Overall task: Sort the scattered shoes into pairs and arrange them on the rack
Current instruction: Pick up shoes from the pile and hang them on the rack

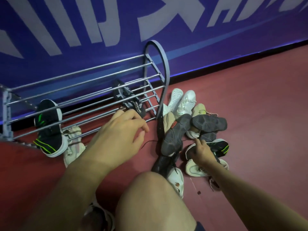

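early going: rack point(93, 90) carries a black-green shoe point(48, 127) and a knit shoe point(128, 97); right of it a pile point(191, 127) waits. left hand point(120, 132) loose, empty; right hand point(202, 152) grips the matching shoe point(218, 146).

1. The left hand point(124, 130) hangs at mid-frame, back toward the camera, fingers loosely curled and holding nothing, its forearm rising from the lower left.
2. The right hand point(202, 153) reaches in at centre right, fingers bent downward; whether they grip anything cannot be told.
3. A bare knee point(150, 189) fills the bottom centre.
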Demonstrator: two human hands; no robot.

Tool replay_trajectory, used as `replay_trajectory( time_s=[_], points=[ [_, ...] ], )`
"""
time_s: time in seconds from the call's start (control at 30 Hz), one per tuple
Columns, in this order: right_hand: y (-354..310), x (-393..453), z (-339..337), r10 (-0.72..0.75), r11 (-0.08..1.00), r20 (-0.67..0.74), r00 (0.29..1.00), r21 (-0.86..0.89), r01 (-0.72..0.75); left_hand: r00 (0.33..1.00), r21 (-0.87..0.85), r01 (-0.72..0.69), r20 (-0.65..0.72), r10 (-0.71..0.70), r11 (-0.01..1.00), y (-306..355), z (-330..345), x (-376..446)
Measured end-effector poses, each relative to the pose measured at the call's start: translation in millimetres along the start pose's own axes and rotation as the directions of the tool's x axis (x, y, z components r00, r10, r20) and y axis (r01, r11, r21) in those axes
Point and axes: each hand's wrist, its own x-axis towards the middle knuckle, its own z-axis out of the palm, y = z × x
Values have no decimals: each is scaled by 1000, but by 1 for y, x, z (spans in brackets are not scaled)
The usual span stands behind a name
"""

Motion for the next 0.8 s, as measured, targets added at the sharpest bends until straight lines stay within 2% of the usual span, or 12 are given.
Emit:
replay_trajectory(
  time_s=[0.1, 0.2, 0.27, 0.33, 0.4, 0.57, 0.8],
  points=[
    [-1, 15, -2, -125, 980, 58, 990, -146, 132, 999, -6, -7, 47, 7, 1000, 13, 14, 15],
    [-24, 42, -1, -276, 910, 88, 957, -296, 290, 997, -11, 2, 75, -1, 1000, 18, 23, 28],
    [-46, 61, 2, -371, 823, 123, 920, -415, 387, 996, -12, 15, 86, -14, 1000, 19, 27, 37],
    [-64, 79, 7, -458, 686, 198, 867, -542, 486, 995, -10, 22, 94, -21, 1000, 17, 30, 44],
    [-72, 93, 12, -473, 564, 283, 834, -630, 534, 994, -12, 27, 106, -26, 1000, 14, 33, 52],
    [-69, 105, 10, -462, 486, 303, 834, -700, 523, 990, -27, 45, 139, -41, 999, 11, 41, 66],
    [-50, 88, -4, -622, 340, 368, 691, -668, 662, 987, -8, 10, 159, -8, 1000, 25, 47, 81]
  ],
)
